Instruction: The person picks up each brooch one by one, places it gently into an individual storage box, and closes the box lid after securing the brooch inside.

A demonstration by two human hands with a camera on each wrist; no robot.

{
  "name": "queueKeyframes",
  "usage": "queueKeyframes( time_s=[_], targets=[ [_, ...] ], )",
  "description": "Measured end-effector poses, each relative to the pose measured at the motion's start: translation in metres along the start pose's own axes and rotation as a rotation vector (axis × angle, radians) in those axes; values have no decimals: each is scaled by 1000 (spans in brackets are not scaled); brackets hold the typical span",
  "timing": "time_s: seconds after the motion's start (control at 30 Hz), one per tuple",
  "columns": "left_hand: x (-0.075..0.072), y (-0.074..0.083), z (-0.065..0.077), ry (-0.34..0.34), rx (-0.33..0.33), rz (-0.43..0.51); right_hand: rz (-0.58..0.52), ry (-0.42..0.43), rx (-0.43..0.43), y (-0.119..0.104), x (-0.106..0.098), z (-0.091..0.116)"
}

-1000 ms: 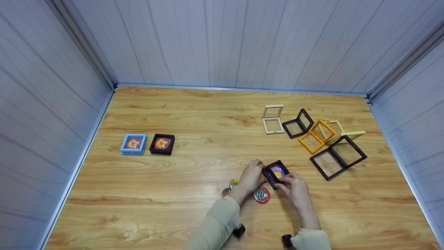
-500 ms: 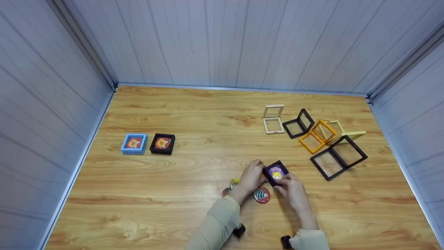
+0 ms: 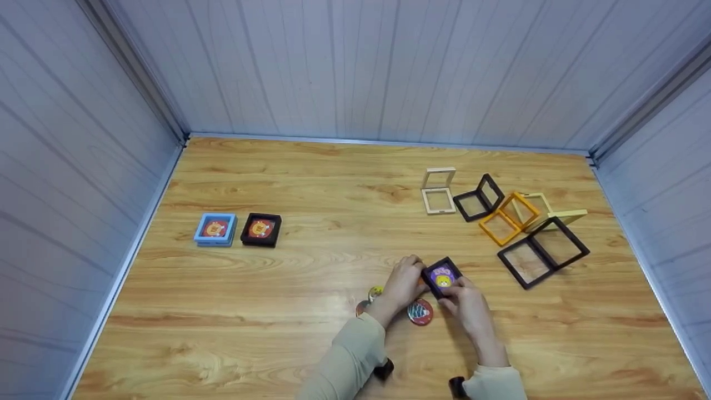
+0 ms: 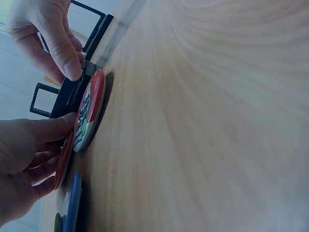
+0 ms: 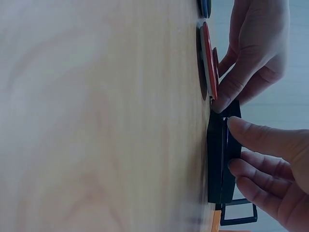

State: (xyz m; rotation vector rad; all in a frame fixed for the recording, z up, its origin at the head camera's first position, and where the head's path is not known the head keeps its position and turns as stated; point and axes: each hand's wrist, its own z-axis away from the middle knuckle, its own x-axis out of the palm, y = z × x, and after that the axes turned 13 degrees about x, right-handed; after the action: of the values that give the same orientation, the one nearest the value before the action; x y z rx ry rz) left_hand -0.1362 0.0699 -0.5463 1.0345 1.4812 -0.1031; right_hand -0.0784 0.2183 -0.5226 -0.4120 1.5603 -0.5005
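Observation:
My left hand (image 3: 402,284) holds the near-left corner of a small black display frame (image 3: 432,284), its thumb (image 4: 60,124) low on the frame's side. Inside the frame shows a purple round badge (image 3: 442,276) with a yellow bear face. From the right, my right hand (image 3: 471,305) pinches the frame, fingers on its top and thumb (image 5: 240,126) at the seam. The two halves lie together with a thin seam (image 5: 224,145) along the side. Next to the left hand lies a red badge with a Christmas tree (image 3: 420,312). An orange badge is mostly hidden by that hand.
A yellow badge (image 3: 375,292) and a brownish badge (image 3: 362,307) lie by the left wrist. Several opened frames stand at the right, among them an orange frame (image 3: 500,230) and a large black frame (image 3: 525,261). Far left are a filled blue frame (image 3: 215,240) and a filled black frame (image 3: 261,240).
The black frame's lid, raised a second ago, has come down over the purple badge. My right hand has shifted slightly down and left with it; my left hand stays in place.

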Motion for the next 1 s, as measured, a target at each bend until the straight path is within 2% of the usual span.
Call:
queueKeyframes(
  time_s=[0.27,0.43,0.57,0.73,0.83,1.0],
  targets=[
    [-3,3,2,13,24,-40,-12,11,-26,3,-4,-1],
    [-7,6,2,22,70,-60,-14,21,-38,7,-11,-2],
    [-12,7,0,14,144,-88,-17,47,-45,12,-18,-3],
    [-17,9,-3,-90,268,-204,21,90,-58,19,-29,-5],
    [-18,10,-5,-137,329,-233,48,99,-48,24,-35,-5],
    [-17,11,-7,-153,404,-285,77,133,-50,35,-48,-6]
  ],
)
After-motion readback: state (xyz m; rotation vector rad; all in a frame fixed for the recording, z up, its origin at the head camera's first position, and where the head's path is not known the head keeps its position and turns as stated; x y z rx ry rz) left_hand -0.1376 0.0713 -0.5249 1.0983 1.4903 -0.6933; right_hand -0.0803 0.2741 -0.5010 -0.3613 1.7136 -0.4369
